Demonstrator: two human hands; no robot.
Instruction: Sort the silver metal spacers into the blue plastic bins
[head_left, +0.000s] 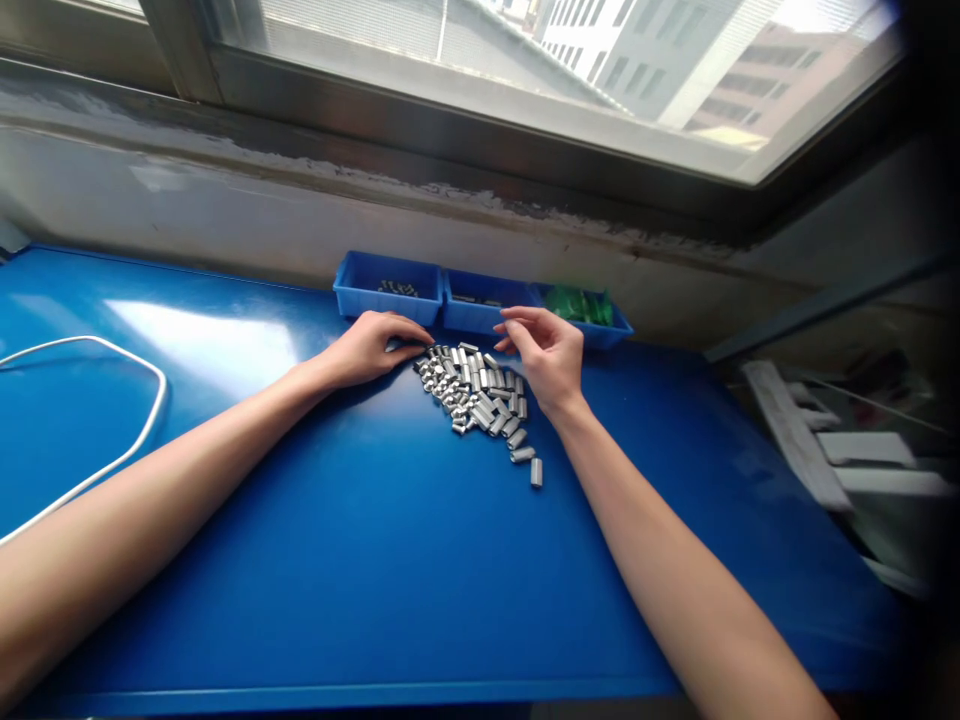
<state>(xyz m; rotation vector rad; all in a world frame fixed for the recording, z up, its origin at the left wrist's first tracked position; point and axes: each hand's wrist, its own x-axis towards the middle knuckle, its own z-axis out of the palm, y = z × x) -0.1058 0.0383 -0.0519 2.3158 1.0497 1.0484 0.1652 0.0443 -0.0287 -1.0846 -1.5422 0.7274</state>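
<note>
Dozens of metal parts (pixel 484 410) lie piled on blue worktop (pixel 360 580), btwn L grip (pixel 367 345) & R grip (pixel 553 358); can't tell if either's holding any. Prob. stiff, slick, light each; best pinched midway along sides.

At centre frame, the small parts (pixel 480 380) are gleaming like smooth bare metal. The tabletop (pixel 375 580) below is looking glossy, throwing back glare at left, where the cable (pixel 163 388) is showing smooth plastic. The bins (pixel 352 302) above centre are looking plastic; the wall (pixel 225 205) higher up, rough and patchy.
</note>
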